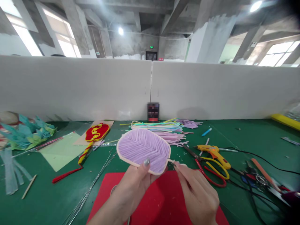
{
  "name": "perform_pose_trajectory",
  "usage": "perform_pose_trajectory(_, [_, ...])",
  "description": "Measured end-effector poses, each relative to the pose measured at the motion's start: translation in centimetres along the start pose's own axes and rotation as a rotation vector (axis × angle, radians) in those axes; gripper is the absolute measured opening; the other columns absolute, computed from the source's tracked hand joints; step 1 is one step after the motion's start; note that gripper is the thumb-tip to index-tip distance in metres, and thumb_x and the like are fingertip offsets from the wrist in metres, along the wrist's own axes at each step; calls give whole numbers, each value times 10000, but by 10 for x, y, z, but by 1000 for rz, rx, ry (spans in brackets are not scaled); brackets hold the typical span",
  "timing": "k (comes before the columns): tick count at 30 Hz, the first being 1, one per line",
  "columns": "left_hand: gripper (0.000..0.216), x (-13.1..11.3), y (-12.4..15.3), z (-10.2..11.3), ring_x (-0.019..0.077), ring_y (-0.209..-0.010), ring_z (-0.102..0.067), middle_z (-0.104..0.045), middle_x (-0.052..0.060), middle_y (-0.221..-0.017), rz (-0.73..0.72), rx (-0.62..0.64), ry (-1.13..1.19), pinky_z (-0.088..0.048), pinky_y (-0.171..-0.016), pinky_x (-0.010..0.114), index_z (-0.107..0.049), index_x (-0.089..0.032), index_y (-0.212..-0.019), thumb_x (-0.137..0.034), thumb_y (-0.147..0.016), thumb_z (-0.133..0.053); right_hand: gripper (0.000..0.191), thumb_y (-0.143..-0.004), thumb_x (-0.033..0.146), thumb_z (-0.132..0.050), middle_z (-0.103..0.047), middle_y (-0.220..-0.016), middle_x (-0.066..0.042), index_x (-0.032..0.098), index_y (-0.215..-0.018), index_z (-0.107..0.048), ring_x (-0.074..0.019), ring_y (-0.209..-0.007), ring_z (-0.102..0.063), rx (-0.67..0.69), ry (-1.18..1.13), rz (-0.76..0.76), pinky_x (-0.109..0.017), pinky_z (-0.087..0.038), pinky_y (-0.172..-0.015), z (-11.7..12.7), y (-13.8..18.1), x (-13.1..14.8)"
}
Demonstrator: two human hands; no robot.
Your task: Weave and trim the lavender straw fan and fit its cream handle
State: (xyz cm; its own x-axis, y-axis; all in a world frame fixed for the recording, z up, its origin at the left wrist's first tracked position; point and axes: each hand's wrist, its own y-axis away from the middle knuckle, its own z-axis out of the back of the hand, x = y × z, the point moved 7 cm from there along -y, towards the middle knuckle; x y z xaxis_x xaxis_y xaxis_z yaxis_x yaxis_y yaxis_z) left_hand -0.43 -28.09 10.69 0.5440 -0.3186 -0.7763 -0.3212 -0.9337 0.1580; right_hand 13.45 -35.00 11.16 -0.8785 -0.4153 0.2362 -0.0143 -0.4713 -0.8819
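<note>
A lilac fan point(142, 148) made of pipe cleaners, edged in cream, is held up above the red mat point(161, 200). My left hand point(136, 184) grips its lower edge, thumb on the front face and fingers behind. At the fan's lower right corner, my right hand point(194, 187) pinches a thin cream pipe cleaner point(171, 161) that sticks out from the rim. Its fingertips are pressed together there, and the far end of the strip is hidden by them.
Bundles of pastel pipe cleaners point(159, 126) lie behind the fan. On the right are scissors point(214, 173), a yellow glue gun point(214, 153), its cord and pliers point(257, 178). A red and yellow fan point(97, 132), green paper point(63, 150) and wires point(93, 184) lie left.
</note>
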Motion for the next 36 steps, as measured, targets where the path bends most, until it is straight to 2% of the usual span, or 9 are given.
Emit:
perform_pose_trajectory(3, [621,2,-2,12,240,-1033,-584,-622,72,-1148,-60,-224,0,-502,-835,330,-501,-259,-1223,-324,-645,-718,449,-713,4,-614,-725,-884,-41,205,-1114,-594,-205,-778,-689,8,-17,8,-304,-545,-698,-1,2,4])
perform_pose_trajectory(5, [640,0,-4,15,231,-1005,-599,-636,68,-1122,-116,-284,-41,-510,-814,317,-505,-249,-1217,-270,-620,-736,415,-728,22,-602,-726,-878,-41,211,-1097,-605,-204,-764,-691,9,-25,-3,-301,-549,-693,-1,1,6])
perform_pose_trajectory(10, [626,-12,-7,15,251,-1089,-544,-639,83,-1112,-270,-341,-192,-415,-954,382,-553,-201,-1165,-234,-574,-755,278,-717,26,-622,-728,-819,-41,185,-942,-658,-179,-729,-686,-14,-70,-50,-262,-548,-690,0,-5,8])
perform_pose_trajectory(16, [564,-16,-7,17,239,-1122,-517,-659,69,-1065,-330,-344,-274,-351,-1002,393,-589,-200,-1113,-232,-573,-748,121,-779,136,-587,-726,-740,-30,174,-849,-676,-145,-634,-682,16,-156,-219,-192,-548,-643,-2,-11,2])
perform_pose_trajectory(22, [486,-20,-9,21,229,-1076,-548,-686,51,-980,-362,-371,-355,-350,-996,364,-645,-193,-1010,-217,-539,-759,160,-803,240,-547,-690,-610,2,205,-751,-694,-140,-539,-654,234,-395,-522,-168,-534,-508,-18,-7,-17])
perform_pose_trajectory(25, [467,-22,-10,21,233,-1064,-554,-685,54,-976,-365,-355,-386,-354,-990,370,-648,-190,-996,-220,-543,-758,195,-805,278,-547,-675,-576,-1,200,-705,-694,-150,-538,-647,308,-456,-592,-175,-522,-473,-25,-3,-23])
perform_pose_trajectory(30, [481,-23,-11,22,237,-1079,-543,-677,57,-994,-357,-327,-518,-336,-1004,385,-623,-200,-1055,-254,-592,-738,155,-802,258,-554,-682,-602,12,213,-753,-694,-132,-529,-639,334,-455,-557,-169,-518,-482,-25,-2,-24])
perform_pose_trajectory(33, [508,-25,-12,24,227,-1103,-526,-668,55,-1023,-374,-315,-605,-324,-1014,373,-596,-213,-1104,-267,-616,-729,118,-791,213,-568,-703,-671,12,218,-800,-685,-129,-583,-656,268,-396,-492,-170,-531,-534,-19,-4,-21])
perform_pose_trajectory(36, [557,-24,-14,25,227,-1120,-514,-660,60,-1049,-364,-279,-592,-333,-1009,373,-560,-218,-1156,-266,-626,-726,119,-778,160,-582,-717,-763,-3,210,-830,-676,-138,-665,-669,189,-309,-358,-194,-544,-626,-12,-8,-15])
